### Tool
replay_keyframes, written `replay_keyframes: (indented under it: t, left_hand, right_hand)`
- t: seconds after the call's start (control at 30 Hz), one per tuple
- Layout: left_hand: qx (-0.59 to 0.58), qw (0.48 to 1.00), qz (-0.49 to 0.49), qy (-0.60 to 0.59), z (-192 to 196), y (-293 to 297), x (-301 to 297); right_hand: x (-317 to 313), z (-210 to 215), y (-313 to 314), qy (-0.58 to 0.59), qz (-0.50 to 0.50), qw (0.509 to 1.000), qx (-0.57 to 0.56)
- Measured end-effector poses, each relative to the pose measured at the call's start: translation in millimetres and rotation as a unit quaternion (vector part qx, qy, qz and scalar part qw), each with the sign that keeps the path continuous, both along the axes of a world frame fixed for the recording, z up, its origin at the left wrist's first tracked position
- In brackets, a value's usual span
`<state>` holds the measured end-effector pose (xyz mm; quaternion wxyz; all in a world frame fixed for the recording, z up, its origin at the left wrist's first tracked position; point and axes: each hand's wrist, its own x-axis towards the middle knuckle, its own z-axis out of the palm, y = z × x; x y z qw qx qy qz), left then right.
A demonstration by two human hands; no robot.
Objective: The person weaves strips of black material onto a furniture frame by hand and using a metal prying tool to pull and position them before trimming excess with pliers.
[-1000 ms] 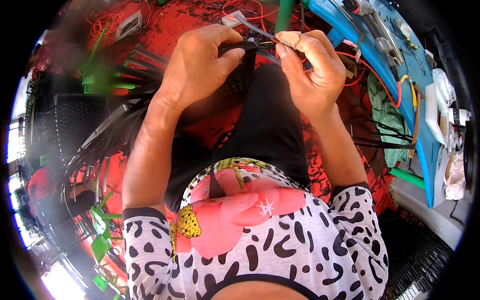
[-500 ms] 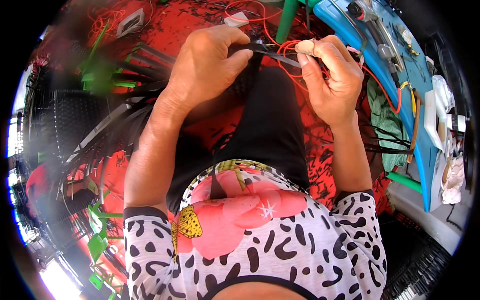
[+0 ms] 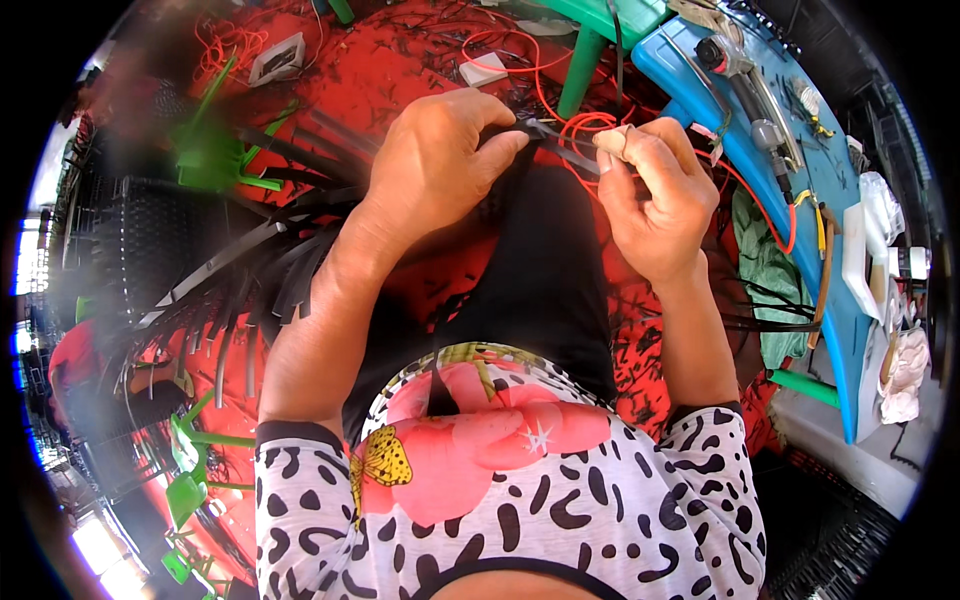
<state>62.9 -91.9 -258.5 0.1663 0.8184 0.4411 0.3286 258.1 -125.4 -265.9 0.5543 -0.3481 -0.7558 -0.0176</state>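
Observation:
Between my two raised hands a thin, dark grey flat strip (image 3: 572, 152) is stretched. My left hand (image 3: 437, 158) pinches its left end near the edge of something black, which the fingers partly hide. At the other end, the thumb and index finger of my right hand (image 3: 662, 195) grip the strip; a tan wrap (image 3: 612, 142) covers that index fingertip. Beside and under my left forearm, many loose dark strips (image 3: 225, 262) fan out from a black woven piece (image 3: 140, 235), blurred in part. My black-trousered leg lies below the hands.
A blue table (image 3: 690, 85) at the right carries a hand tool (image 3: 745, 90) with a red cord (image 3: 745, 185). Beside it is a green stool (image 3: 590, 70). White boxes (image 3: 484, 69) and dark scraps lie on the red floor (image 3: 400, 60). Green cloth (image 3: 765, 280) hangs under the table.
Both hands sit lower in the picture, as does the whole scene, so the view has shifted. The left hand appears slightly nearer the right; both keep their pinch on the strip.

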Motion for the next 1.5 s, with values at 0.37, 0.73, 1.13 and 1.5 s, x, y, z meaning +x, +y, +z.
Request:
replay_keyframes:
  t: [0.37, 0.73, 1.13, 1.5]
  left_hand:
    - [0.038, 0.999, -0.014, -0.008, -1.3, -2.6, 1.1]
    - [0.084, 0.996, -0.038, -0.015, -6.7, -1.4, 1.3]
    - [0.062, 0.998, 0.01, 0.027, -4.2, -2.0, 1.9]
    - [0.069, 0.998, 0.004, -0.003, -8.6, -3.4, 2.8]
  right_hand:
    - [3.3, 5.4, -3.0, -0.03, 0.026, 0.999, -0.028]
    - [4.3, 6.2, 6.0, -0.073, 0.019, 0.997, -0.031]
    - [-7.1, 13.2, 10.2, -0.194, -0.022, 0.981, 0.005]
    - [-12.9, 4.8, 9.6, -0.259, -0.052, 0.963, 0.058]
